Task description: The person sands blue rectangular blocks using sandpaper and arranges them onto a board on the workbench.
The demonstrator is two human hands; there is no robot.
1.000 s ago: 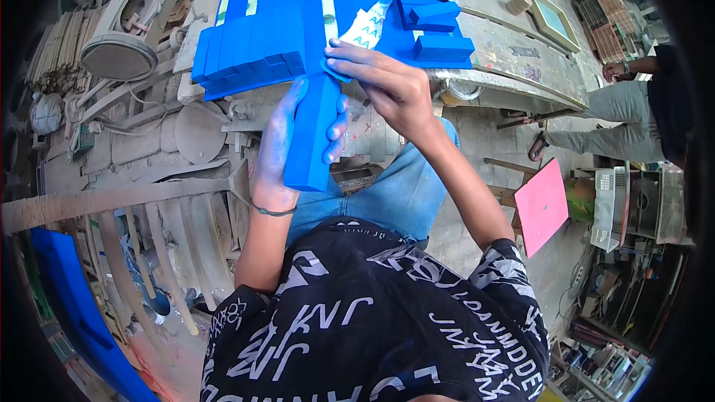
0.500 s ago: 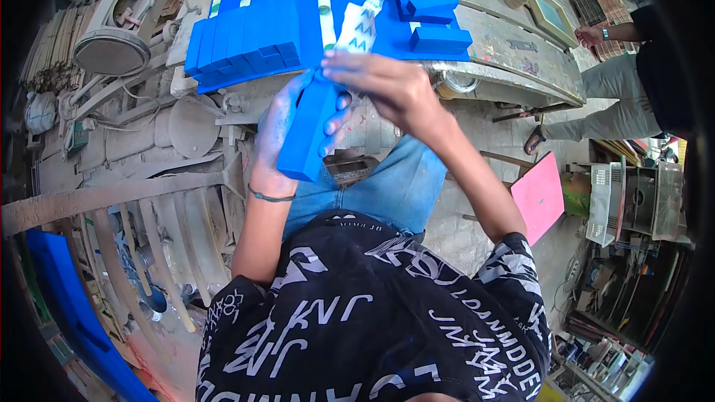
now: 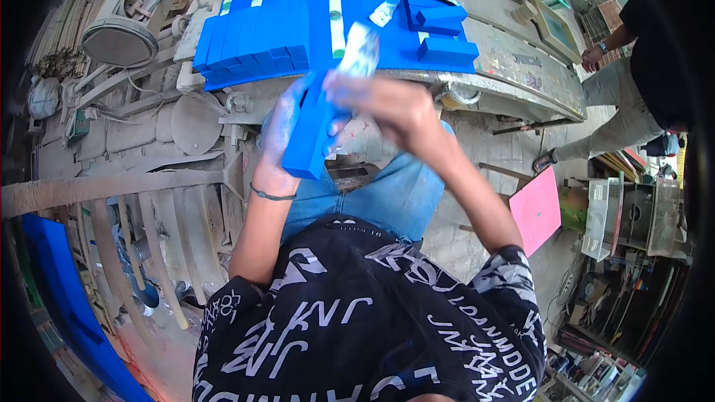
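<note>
Long blue rectangular block (image 3: 307, 145): it was in the left hand, tilted, above the person's lap and just in front of the near edge of the workbench.
Left hand (image 3: 278, 134): it was closed around the block, palm along one side and fingertips showing at the other; blue colouring marked its skin.
Right hand (image 3: 398, 108): it was blurred, its fingers stretched toward the block's upper end. How far they were closed, and whether they pinched anything, could not be told.
Pale patterned paper piece (image 3: 360, 50): it stood up just beyond the right hand's fingers, blurred; its lower end was hidden.
Flat blue board (image 3: 315, 4): it lay on the workbench, beyond both hands.
Closely packed blue blocks (image 3: 253, 36): they sat side by side on the left part of the board.
White strips with green spots (image 3: 337, 21): they ran across the board, one of them between the packed blocks and a small crumpled paper scrap (image 3: 384, 12).
Single blue block (image 3: 447, 50): it lay near the board's right edge.
Worn wooden workbench (image 3: 521, 59): it reached out to the right, under the board.
Pink flat panel (image 3: 535, 211): it was lower right, beyond the right forearm.
Another person (image 3: 646, 78): they stood at the far right, well apart from both hands.
</note>
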